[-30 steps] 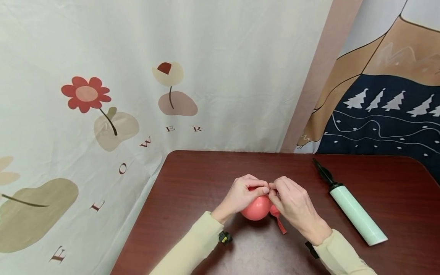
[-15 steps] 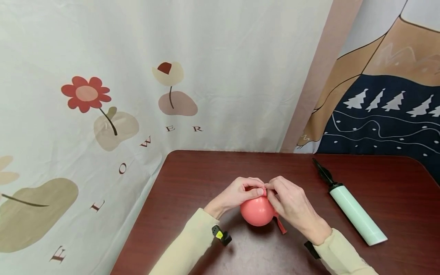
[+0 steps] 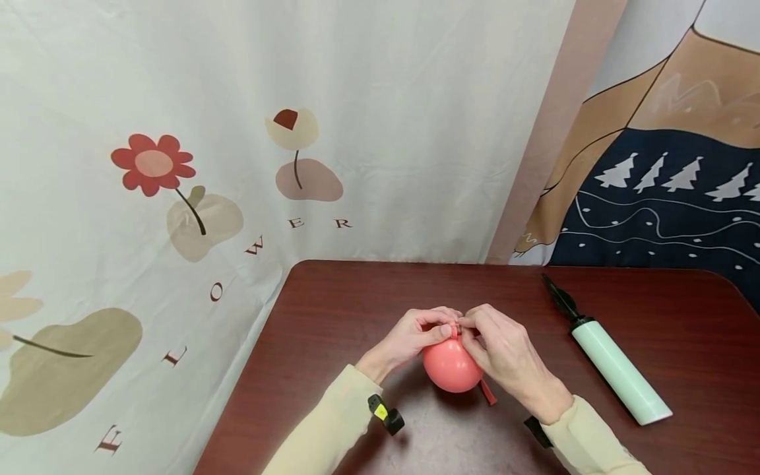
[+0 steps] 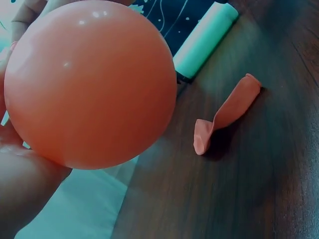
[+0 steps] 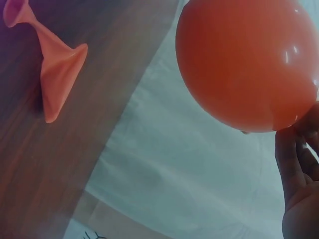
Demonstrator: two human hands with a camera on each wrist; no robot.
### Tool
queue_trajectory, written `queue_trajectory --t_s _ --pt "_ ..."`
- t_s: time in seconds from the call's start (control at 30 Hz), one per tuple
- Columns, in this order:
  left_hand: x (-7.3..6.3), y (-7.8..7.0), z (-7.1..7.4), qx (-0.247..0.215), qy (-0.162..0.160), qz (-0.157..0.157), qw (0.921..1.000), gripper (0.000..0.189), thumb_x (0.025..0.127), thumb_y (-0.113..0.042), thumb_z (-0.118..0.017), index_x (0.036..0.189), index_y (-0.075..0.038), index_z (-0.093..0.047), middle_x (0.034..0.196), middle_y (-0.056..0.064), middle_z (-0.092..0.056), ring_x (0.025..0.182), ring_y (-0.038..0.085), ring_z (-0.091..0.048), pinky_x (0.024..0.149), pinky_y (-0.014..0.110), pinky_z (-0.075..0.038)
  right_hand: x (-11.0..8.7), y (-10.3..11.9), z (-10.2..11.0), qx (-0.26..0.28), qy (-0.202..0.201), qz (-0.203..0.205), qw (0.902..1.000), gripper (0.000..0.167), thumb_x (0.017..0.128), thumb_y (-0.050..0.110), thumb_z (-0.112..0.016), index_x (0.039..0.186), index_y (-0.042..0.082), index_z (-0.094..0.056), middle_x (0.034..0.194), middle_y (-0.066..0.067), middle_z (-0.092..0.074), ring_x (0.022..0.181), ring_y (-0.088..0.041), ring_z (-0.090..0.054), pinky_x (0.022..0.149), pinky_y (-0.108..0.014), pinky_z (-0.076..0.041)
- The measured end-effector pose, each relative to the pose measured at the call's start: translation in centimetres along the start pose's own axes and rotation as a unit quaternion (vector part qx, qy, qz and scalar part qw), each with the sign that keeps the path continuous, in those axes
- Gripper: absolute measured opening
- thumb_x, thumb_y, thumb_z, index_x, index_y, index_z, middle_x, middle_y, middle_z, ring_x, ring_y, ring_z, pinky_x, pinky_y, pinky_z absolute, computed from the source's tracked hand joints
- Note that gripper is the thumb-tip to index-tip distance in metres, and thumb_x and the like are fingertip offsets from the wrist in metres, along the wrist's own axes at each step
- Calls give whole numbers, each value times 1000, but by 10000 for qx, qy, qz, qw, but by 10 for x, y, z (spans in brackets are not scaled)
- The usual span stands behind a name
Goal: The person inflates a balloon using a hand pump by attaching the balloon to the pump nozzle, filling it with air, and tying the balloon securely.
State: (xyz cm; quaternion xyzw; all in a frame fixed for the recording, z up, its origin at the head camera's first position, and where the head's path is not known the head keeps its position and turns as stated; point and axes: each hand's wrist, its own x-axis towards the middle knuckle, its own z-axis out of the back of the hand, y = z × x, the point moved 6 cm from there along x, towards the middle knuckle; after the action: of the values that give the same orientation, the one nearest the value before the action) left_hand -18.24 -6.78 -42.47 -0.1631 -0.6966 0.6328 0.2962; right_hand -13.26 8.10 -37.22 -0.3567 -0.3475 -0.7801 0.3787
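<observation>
A small inflated coral-red balloon (image 3: 453, 367) hangs below both hands, its neck at the top between their fingertips. My left hand (image 3: 408, 338) pinches the neck from the left, thumb toward me. From the right, my right hand (image 3: 505, 349) pinches at the same neck, and its fingers partly hide it. In the left wrist view the round balloon (image 4: 92, 84) covers much of the left hand. A second, limp balloon (image 4: 227, 114) lies on the table, mostly hidden behind the right hand in the head view; the right wrist view shows this flat balloon (image 5: 59, 67) too.
A mint-green hand pump (image 3: 620, 369) with a black nozzle lies on the right of the dark red-brown table (image 3: 356, 290). A printed curtain (image 3: 415, 132) hangs along the table's back and left edges. Black wrist straps (image 3: 386, 414) sit by the cuffs.
The inflated balloon has shifted slightly down and right, and more of it shows below the hands. My left hand moved a little to the left, then slightly back. Both hands keep pinching the neck.
</observation>
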Motion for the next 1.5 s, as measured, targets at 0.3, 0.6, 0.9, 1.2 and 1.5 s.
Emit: queue_trajectory --t_s 0.3,0.6,0.9,1.2,1.5 --pt "2 6 -3 -557 -829 368 9943 49 96 -18 -75 114 26 -61 112 -2 -61 118 14 -57 96 26 -51 -3 -6 0 130 123 -520 9985 28 79 -10 -76 101 7 -69 100 -2 -70 87 -16 -70 71 -24 -58" --pt "-1 14 -1 -836 -1834 667 9772 34 98 -6 -71 118 21 -63 104 1 -69 103 15 -62 86 24 -55 -7 -16 -2 487 335 -1603 9853 25 84 1 -82 106 12 -74 97 5 -72 86 -9 -70 74 -21 -58" --pt "-5 23 1 -960 -2207 1162 9636 31 91 -2 -76 113 19 -68 92 2 -74 92 15 -67 78 27 -58 -10 -22 -5 599 376 -2391 9684 24 83 -1 -85 98 16 -77 90 11 -71 81 -7 -70 71 -13 -56" --pt "-1 13 0 347 -1981 788 9764 16 91 -6 -79 100 7 -79 98 7 -76 98 15 -69 88 28 -57 -12 -26 -8 66 772 -2954 9522 12 85 4 -78 91 15 -75 82 8 -71 72 -4 -68 66 -26 -58" --pt "-1 2 -8 1520 -1942 647 9669 10 90 -8 -78 98 -7 -83 99 2 -79 98 9 -73 89 27 -57 -12 -24 -9 -804 719 -2508 9620 13 76 6 -72 80 17 -67 71 9 -61 60 -3 -56 55 -30 -49"
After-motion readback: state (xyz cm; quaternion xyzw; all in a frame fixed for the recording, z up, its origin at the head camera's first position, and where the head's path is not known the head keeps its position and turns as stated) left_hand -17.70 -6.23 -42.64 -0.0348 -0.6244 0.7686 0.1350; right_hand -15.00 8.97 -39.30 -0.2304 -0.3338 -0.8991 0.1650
